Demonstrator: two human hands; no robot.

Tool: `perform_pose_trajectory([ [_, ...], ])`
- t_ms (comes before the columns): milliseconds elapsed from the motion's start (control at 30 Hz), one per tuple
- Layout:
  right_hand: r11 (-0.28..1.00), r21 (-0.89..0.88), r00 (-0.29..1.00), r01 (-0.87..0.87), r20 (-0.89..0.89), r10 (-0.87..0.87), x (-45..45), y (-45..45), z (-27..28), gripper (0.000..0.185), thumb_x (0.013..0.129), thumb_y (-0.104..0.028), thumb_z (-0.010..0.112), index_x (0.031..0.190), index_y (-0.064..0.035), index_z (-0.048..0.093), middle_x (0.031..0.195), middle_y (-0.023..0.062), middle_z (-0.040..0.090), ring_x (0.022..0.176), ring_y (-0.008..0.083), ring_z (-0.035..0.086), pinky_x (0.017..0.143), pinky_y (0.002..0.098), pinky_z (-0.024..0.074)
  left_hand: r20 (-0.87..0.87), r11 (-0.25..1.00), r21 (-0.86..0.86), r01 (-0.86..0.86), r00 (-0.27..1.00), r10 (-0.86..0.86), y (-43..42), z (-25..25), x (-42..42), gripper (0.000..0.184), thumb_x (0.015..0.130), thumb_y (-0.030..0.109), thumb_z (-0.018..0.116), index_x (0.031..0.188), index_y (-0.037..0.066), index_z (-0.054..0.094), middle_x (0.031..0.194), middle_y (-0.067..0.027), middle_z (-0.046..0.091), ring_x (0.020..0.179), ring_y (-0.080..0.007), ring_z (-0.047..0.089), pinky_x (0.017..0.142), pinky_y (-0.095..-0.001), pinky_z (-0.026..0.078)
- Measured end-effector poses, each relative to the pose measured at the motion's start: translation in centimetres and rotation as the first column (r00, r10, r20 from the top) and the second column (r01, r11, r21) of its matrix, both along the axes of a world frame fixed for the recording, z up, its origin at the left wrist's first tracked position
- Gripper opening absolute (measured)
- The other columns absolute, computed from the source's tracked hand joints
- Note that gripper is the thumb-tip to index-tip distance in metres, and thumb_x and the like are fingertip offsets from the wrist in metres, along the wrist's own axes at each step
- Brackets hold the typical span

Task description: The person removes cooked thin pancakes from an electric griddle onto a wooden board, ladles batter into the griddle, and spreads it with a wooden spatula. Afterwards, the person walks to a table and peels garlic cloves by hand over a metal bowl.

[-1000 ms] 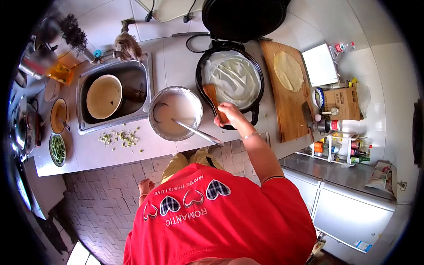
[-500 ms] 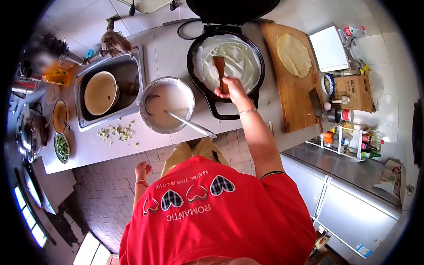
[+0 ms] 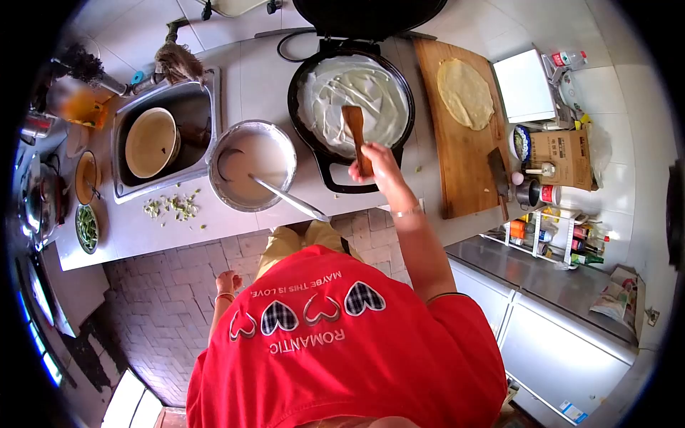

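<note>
Gripping a wooden spatula (image 3: 353,127), the right hand (image 3: 382,168) is closed around its handle, with the handle's end showing below the fingers. The spatula's flat blade is over the pale, creamy layer (image 3: 360,96) spread in a round black pan (image 3: 294,107); whether it touches the layer is unclear. The layer is ridged with curved streaks. The black lid (image 3: 378,16) stands raised at the pan's far side, and the pan's looped handle (image 3: 346,189) points toward the person. The left hand (image 3: 227,282) hangs low beside the body, fingers loosely curled and partly open, with nothing visible in it. Just left of the pan is a metal bowl (image 3: 215,171) of pale liquid (image 3: 262,153), a long-handled utensil (image 3: 292,198) leaning out over its near rim. Farther left, a cream-coloured bowl (image 3: 152,146) sits in a metal sink (image 3: 216,107). In front of the sink, chopped green scraps (image 3: 173,207) are scattered on the counter (image 3: 143,239), near an oval dish of green pieces (image 3: 86,228). To the pan's right, a wooden board (image 3: 462,167) bears a thin, round, yellowish flatbread (image 3: 465,94) and, at its right edge, a broad-bladed knife (image 3: 496,170). The person wears a red shirt (image 3: 357,357).
</note>
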State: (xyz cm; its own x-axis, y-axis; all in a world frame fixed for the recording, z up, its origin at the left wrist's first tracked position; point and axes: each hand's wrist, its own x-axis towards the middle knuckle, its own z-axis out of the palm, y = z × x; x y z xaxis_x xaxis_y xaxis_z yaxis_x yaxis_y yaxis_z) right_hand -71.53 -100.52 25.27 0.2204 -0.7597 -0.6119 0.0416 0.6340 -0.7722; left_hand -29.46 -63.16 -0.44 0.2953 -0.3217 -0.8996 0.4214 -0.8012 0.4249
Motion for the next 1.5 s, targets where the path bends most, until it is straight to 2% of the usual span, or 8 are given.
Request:
perform_pose_trajectory([
  [100, 0.999, 0.027, 1.0, 0.024, 0.006, -0.025, 0.2, -2.2, -1.3, 0.019, 0.092, -0.023, 0.044, 0.089, -0.0041, 0.046, 0.067, 0.0177, 0.062, 0.05, 0.0217, 0.06, 0.043, 0.0304, 0.0467, 0.048, 0.996, 0.044, 0.073, 0.996, -0.075, 0.8, 0.8, -0.6, 0.016, 0.084, 0.013, 0.055, 0.094, 0.001, 0.055, 0.071, -0.011, 0.059, 0.053, -0.0236, 0.06, 0.046, -0.0346, 0.052],
  [400, 0.972, 0.191, 0.989, -0.135, -0.041, 0.145, -4.0, 6.8, 1.3, 0.02, 0.093, -0.023, 0.043, 0.093, -0.0033, 0.047, 0.06, 0.016, 0.059, 0.043, 0.0211, 0.056, 0.037, 0.0308, 0.0411, 0.007, 0.995, -0.027, -0.095, 0.995, 0.096, -2.3, 0.2, -2.4, 0.018, 0.087, 0.014, 0.053, 0.103, 0.004, 0.054, 0.08, -0.0108, 0.061, 0.061, -0.0219, 0.063, 0.054, -0.0341, 0.055],
  [633, 0.987, 0.007, 0.986, -0.16, -0.047, 0.16, -4.5, 2.8, 1.4, 0.024, 0.093, -0.024, 0.044, 0.097, -0.0014, 0.052, 0.061, 0.0147, 0.061, 0.039, 0.0148, 0.052, 0.036, 0.0263, 0.038, 0.01, 0.998, 0.027, -0.052, 0.999, 0.051, -2.2, 0.6, -3.0, 0.017, 0.088, 0.013, 0.053, 0.101, 0.003, 0.054, 0.077, -0.0106, 0.06, 0.06, -0.0225, 0.063, 0.05, -0.033, 0.054],
  [900, 0.912, 0.057, 0.804, -0.406, -0.452, 0.386, -8.6, -0.8, -2.2, 0.023, 0.088, -0.02, 0.049, 0.094, -0.0019, 0.062, 0.056, 0.0063, 0.058, 0.038, 0.0111, 0.049, 0.036, 0.0257, 0.0394, 0.058, 0.988, 0.0, -0.156, 0.986, 0.156, -1.1, 1.5, -4.4, 0.016, 0.088, 0.013, 0.054, 0.098, 0.001, 0.054, 0.076, -0.0109, 0.06, 0.057, -0.0212, 0.061, 0.046, -0.0319, 0.051],
  [1033, 0.888, 0.131, 0.646, -0.441, -0.64, 0.416, -15.1, -2.9, 0.3, 0.023, 0.088, -0.02, 0.048, 0.092, -0.0038, 0.064, 0.054, 0.0047, 0.057, 0.039, 0.0099, 0.049, 0.037, 0.026, 0.0397, 0.009, 0.997, 0.022, -0.069, 0.998, 0.069, 0.1, 0.7, -4.9, 0.013, 0.087, 0.012, 0.054, 0.095, 0.001, 0.054, 0.074, -0.0109, 0.061, 0.055, -0.021, 0.06, 0.045, -0.0315, 0.051],
  [1133, 0.866, 0.068, 0.523, -0.496, -0.772, 0.361, -17.4, -5.0, 2.7, 0.024, 0.089, -0.02, 0.047, 0.091, -0.0038, 0.064, 0.055, 0.0038, 0.057, 0.041, 0.0092, 0.049, 0.037, 0.026, 0.0389, 0.018, 0.978, -0.006, -0.21, 0.978, 0.21, 0.4, 1.3, -7.4, 0.012, 0.086, 0.011, 0.055, 0.094, 0.003, 0.056, 0.073, -0.0104, 0.061, 0.054, -0.0208, 0.06, 0.046, -0.0317, 0.052],
  [1367, 0.727, -0.15, 0.674, -0.669, -0.534, 0.51, -14.3, -10.9, 1.5, 0.023, 0.09, -0.017, 0.047, 0.092, -0.0016, 0.064, 0.06, 0.0028, 0.058, 0.045, 0.0082, 0.05, 0.046, 0.0242, 0.0423, 0.078, 0.971, 0.032, -0.239, 0.969, 0.236, -0.2, 3.1, -10.6, 0.013, 0.086, 0.011, 0.056, 0.096, 0.004, 0.057, 0.076, -0.0096, 0.062, 0.059, -0.0217, 0.063, 0.05, -0.0319, 0.053],
  [1500, 0.623, -0.071, 0.546, -0.779, -0.564, 0.619, -9.9, -13.3, 0.0, 0.02, 0.088, -0.016, 0.05, 0.09, -0.0021, 0.065, 0.06, 0.0047, 0.06, 0.046, 0.01, 0.051, 0.046, 0.0265, 0.043, 0.107, 0.958, -0.012, -0.286, 0.952, 0.286, -0.1, 4.1, -11.5, 0.014, 0.086, 0.011, 0.055, 0.098, 0.004, 0.057, 0.078, -0.01, 0.062, 0.061, -0.0225, 0.064, 0.051, -0.032, 0.054],
])
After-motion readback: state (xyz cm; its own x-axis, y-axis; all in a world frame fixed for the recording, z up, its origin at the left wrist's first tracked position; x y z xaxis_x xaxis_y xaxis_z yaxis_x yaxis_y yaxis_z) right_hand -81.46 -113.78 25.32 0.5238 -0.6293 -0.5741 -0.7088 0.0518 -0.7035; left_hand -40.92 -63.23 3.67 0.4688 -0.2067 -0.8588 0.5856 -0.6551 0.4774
